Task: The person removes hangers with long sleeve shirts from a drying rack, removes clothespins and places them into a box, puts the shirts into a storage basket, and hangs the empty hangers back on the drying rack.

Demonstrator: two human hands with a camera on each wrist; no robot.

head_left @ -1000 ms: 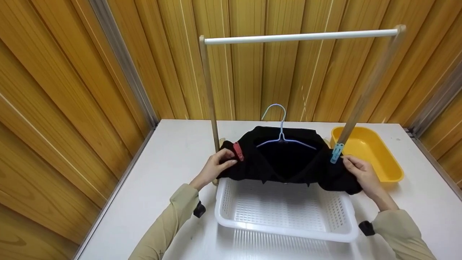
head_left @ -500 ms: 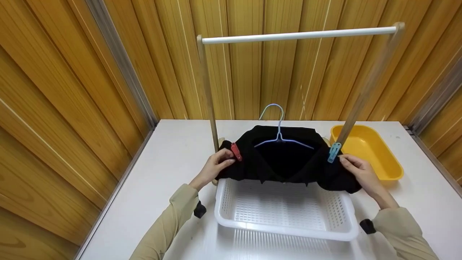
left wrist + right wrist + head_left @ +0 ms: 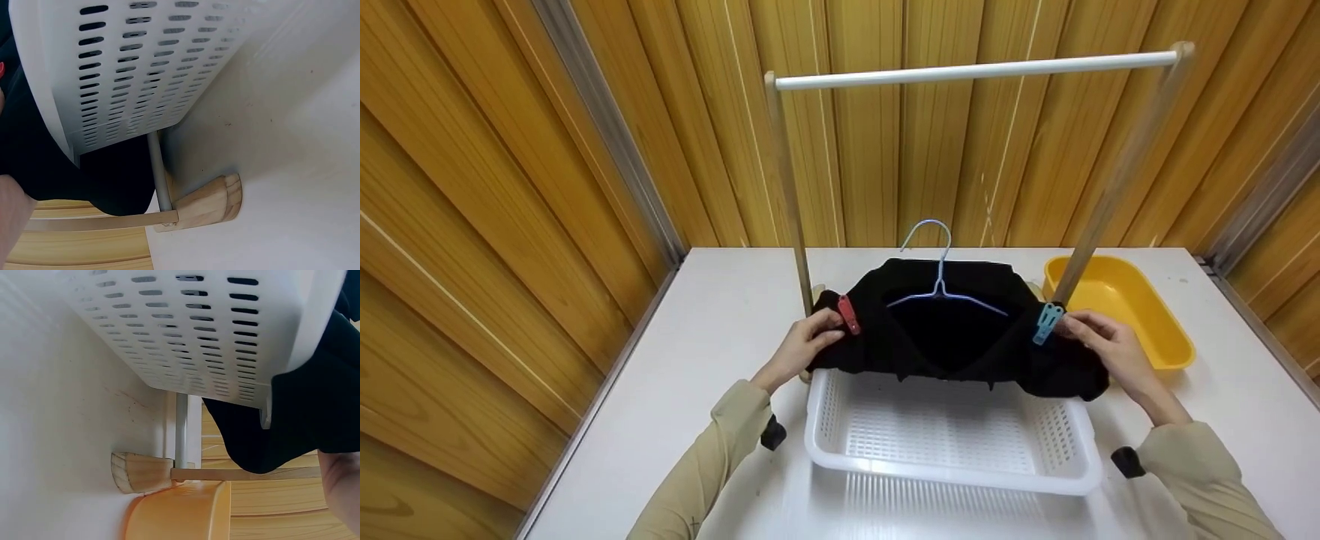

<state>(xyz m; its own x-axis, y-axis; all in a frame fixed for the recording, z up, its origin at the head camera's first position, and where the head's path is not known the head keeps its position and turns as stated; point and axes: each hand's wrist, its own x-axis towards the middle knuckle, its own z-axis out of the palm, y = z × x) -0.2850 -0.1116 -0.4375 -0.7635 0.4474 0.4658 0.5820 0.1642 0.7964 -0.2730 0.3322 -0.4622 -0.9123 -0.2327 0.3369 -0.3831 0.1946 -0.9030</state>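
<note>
A black collared shirt (image 3: 877, 345) is on a thin blue wire hanger (image 3: 940, 279), whose hook rises from the open neck. My left hand (image 3: 802, 349) pinches its left shoulder beside a red clothespin (image 3: 849, 315). On the other side, my right hand (image 3: 1121, 360) pinches the shirt right next to a light-blue clothespin (image 3: 1047, 324), which is clipped at that shoulder. Below the shirt's lower edge is a white perforated basket (image 3: 952, 476). In the wrist views, black cloth (image 3: 45, 146) hangs by the basket's rim, and most of each hand is out of frame.
Behind the basket stands a clothes rack with a white top bar (image 3: 975, 73) and wooden posts. At the back right, a yellow basin (image 3: 1174, 337) sits behind the right post. The white table (image 3: 697, 315) meets wood-patterned walls (image 3: 870, 150).
My right hand has shifted slightly up and left against the blue clothespin, which has tilted. The hanger hook dips a little. My left hand holds nearly the same place.
</note>
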